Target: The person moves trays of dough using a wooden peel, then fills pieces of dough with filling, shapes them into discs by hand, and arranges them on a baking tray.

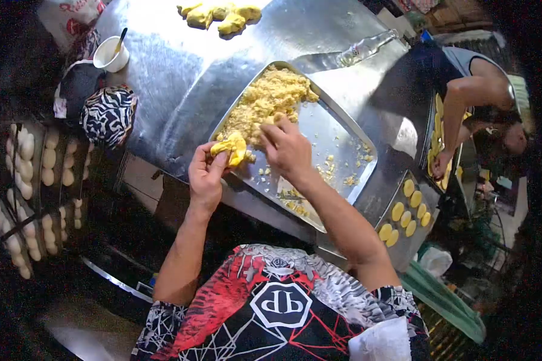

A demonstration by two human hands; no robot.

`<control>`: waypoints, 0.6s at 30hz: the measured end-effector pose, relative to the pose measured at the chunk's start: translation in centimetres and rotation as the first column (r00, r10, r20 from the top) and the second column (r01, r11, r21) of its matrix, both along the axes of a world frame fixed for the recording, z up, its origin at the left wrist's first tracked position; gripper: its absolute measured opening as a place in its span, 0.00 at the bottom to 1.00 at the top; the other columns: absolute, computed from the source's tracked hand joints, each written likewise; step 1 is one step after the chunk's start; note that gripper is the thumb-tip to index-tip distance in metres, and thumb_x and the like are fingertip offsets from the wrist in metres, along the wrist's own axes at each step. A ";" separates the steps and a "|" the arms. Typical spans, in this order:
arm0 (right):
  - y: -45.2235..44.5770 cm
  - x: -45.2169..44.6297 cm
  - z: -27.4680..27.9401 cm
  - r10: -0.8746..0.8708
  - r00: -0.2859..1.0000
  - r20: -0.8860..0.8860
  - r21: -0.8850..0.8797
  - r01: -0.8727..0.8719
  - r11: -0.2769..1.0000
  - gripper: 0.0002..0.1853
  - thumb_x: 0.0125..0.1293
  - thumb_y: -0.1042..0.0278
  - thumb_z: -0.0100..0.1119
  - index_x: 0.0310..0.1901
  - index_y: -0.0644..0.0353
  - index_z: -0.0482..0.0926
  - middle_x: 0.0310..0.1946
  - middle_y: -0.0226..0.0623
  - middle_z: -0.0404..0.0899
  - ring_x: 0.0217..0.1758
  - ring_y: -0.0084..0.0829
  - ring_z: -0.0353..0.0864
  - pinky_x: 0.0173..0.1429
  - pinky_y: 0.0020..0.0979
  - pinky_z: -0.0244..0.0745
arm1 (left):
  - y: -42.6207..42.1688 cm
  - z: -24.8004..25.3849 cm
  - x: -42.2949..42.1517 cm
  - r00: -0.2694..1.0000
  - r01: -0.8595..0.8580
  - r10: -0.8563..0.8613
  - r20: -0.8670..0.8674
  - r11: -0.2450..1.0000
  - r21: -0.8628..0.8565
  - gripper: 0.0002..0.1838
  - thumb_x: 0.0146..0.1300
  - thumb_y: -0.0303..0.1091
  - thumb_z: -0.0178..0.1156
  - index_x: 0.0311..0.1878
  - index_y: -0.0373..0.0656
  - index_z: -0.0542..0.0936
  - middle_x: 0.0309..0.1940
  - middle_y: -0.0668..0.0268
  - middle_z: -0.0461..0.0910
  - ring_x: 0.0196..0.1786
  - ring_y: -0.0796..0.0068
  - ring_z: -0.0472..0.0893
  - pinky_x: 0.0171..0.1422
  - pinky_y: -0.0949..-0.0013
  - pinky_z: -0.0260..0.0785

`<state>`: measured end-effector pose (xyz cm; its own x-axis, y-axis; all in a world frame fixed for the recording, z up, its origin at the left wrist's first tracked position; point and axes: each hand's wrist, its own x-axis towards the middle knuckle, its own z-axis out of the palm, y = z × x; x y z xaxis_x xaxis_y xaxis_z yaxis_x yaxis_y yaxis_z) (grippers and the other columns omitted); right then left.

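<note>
My left hand grips a piece of yellow dough just over the near left edge of a metal tray. A heap of crumbly pale-yellow filling lies along the tray's left side, with scattered crumbs on the bare metal. My right hand is at the lower edge of the heap, its fingers bent and pressed together at the filling. What sits between those fingertips is mostly hidden. More lumps of yellow dough rest on the metal table beyond the tray.
A glass bottle lies behind the tray; a white tub and zebra-patterned cloth are left. Flat yellow rounds sit on a tray at right, near a bent-over person. Racks of pale dough pieces stand left.
</note>
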<state>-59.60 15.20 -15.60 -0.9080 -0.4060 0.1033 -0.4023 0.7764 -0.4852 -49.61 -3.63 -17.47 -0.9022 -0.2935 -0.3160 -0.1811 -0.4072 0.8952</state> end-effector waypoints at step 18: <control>8.7 6.4 2.8 -0.035 0.934 0.356 -0.673 0.282 0.683 0.15 0.70 0.64 0.64 0.52 0.64 0.85 0.45 0.45 0.87 0.44 0.32 0.86 0.45 0.31 0.80 | 13.0 6.1 0.5 0.993 0.113 -0.115 0.006 0.980 0.162 0.16 0.78 0.38 0.58 0.57 0.35 0.81 0.45 0.65 0.85 0.45 0.79 0.83 0.50 0.73 0.77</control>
<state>-53.24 23.94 -12.83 -0.9852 -0.1703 0.0167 -0.0496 0.1907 -0.9804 -49.06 9.34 -11.39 -0.9215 -0.1333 -0.3649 -0.2478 -0.5217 0.8164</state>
